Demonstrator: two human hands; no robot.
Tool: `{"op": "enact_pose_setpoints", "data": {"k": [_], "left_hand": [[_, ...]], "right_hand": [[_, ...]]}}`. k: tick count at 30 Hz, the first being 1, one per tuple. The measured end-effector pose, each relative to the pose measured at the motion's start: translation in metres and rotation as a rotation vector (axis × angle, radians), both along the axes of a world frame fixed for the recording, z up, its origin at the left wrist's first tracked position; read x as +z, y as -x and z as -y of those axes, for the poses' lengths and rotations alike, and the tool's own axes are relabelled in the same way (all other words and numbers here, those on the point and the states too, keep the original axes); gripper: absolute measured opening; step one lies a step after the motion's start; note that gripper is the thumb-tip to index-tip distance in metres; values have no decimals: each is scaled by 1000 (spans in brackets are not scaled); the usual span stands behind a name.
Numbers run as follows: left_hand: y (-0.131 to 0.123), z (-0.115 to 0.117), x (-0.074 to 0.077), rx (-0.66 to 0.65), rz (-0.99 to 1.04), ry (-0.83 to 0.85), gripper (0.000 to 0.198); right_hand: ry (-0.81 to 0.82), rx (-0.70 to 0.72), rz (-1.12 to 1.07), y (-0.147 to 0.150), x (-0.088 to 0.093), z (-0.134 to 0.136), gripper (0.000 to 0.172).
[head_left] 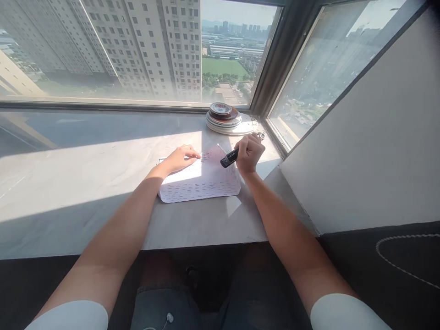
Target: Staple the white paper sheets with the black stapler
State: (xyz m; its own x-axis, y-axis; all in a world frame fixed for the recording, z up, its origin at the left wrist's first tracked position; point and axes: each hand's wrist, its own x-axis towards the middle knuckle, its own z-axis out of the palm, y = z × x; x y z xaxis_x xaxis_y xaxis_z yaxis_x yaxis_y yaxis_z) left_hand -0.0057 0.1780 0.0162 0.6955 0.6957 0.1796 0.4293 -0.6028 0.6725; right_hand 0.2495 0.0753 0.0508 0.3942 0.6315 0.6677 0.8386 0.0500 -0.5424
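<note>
A sheet of paper (202, 183) with lines of dark writing lies on the pale stone sill. My left hand (182, 158) rests on the paper's left side, fingers stretched out, holding nothing. Over the paper's right edge, my right hand (250, 153) is closed around a thick black stick-shaped object (229, 158) with pale marks. Its exact kind is unclear. One end of it points down and left, above the sheet, and a shiny metal piece (261, 135) shows beyond my knuckles.
Stacked plates (223, 120) stand at the back near the window corner. Window frames (275, 59) border the stone sill (85, 169) behind and to the right. A white wall (371, 137) rises at right. A white earphone (169, 317) lies on my lap.
</note>
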Motion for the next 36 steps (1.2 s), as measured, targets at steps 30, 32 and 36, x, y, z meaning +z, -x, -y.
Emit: {"op": "enact_pose_setpoints", "data": {"k": [30,32,36], "left_hand": [[-1,-2,-5,9,30,-77,25],[-2,-3,-4,38,95,-124,24],[1,-11,-1,324,338,-361,20]], "right_hand": [[324,982,-111,21,-25,-12,34],[346,994,-128,15,-24,-13,35],[444,1029,-159,-3,-20,-14,39]]}}
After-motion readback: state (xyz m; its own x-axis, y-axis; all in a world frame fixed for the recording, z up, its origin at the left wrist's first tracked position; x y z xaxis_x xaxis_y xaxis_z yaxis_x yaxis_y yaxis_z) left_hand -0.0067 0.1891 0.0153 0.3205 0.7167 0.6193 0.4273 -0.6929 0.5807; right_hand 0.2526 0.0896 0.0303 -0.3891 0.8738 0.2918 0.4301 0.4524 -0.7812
